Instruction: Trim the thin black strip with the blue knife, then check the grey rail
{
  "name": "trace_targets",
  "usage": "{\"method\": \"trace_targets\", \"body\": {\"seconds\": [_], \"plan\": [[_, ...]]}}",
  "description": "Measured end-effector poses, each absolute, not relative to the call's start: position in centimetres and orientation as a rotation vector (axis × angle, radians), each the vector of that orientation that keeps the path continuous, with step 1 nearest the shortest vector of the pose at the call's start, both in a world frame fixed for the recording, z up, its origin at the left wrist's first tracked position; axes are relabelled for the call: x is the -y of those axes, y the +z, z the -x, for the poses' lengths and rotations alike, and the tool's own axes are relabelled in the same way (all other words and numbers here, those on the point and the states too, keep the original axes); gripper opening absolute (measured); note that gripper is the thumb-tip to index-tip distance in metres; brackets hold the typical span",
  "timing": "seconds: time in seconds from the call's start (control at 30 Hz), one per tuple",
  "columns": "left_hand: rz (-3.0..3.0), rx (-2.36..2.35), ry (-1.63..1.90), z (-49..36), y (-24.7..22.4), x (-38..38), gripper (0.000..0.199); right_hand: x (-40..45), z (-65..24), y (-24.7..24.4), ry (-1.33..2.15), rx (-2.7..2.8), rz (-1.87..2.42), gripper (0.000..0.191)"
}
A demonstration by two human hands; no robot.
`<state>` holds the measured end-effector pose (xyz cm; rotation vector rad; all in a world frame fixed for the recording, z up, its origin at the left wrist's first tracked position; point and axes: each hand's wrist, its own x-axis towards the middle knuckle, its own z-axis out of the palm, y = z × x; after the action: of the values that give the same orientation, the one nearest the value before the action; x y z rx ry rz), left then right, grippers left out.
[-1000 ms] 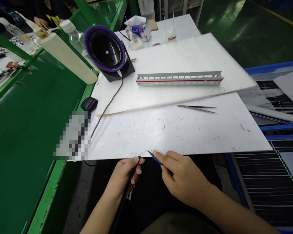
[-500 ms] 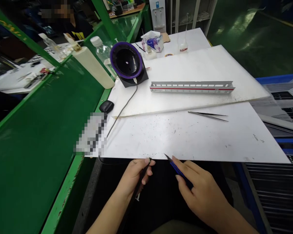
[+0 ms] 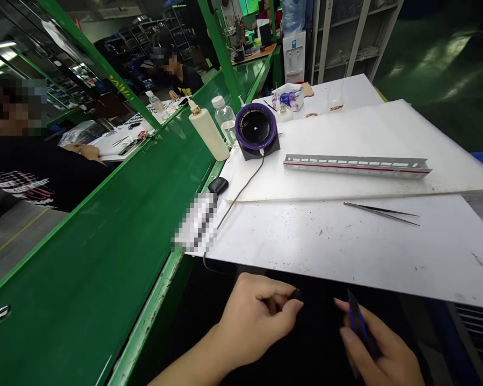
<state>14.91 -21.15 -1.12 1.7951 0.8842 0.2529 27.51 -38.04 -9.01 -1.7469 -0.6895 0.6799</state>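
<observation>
My left hand [image 3: 261, 316] is closed in a pinch just off the table's front edge, with a small dark piece [image 3: 296, 294] between thumb and fingertips. To its right, my right hand [image 3: 380, 343] grips a black and blue knife-like tool [image 3: 358, 321], its dark tip pointing up. The two hands are apart. On a white foam sheet [image 3: 330, 136] lies a long grey channel-shaped part [image 3: 356, 167] with a red stripe and a row of window openings. Metal tweezers [image 3: 380, 213] rest on the white table [image 3: 290, 230] in front of the foam.
A round black fan-like device [image 3: 256, 126] with a purple rim stands left of the foam, its cable [image 3: 245, 187] running to the front. Bottles [image 3: 209, 134] and a green partition [image 3: 104, 230] are at the left; a person [image 3: 36, 161] sits beyond it. Tissue pack [image 3: 287, 97] behind.
The view has swung left and up, showing more of the people beyond the partition. My left hand has turned, its back now showing; my right hand and the tool have moved below the table edge.
</observation>
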Motion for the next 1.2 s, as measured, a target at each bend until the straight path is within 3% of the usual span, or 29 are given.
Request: {"method": "trace_targets", "body": {"seconds": [0.1,0.23,0.6,1.2], "plan": [[-2.296,-0.672,0.574,-15.9,1.3,21.3,0.012,35.2,-28.1,-6.1,0.972,0.610,1.410,0.027],[-2.554,-0.534,0.869,-17.2,2.3,21.3,0.010,32.8,-28.8,-3.4,0.943,0.613,1.171,0.026],[-2.848,-0.422,0.835,-18.4,2.7,20.3,0.011,32.2,-30.2,-3.1,0.837,0.859,1.309,0.029],[-2.996,-0.405,0.879,-19.6,3.6,18.7,0.012,31.7,-31.1,-1.8,0.937,0.611,1.229,0.031]]}}
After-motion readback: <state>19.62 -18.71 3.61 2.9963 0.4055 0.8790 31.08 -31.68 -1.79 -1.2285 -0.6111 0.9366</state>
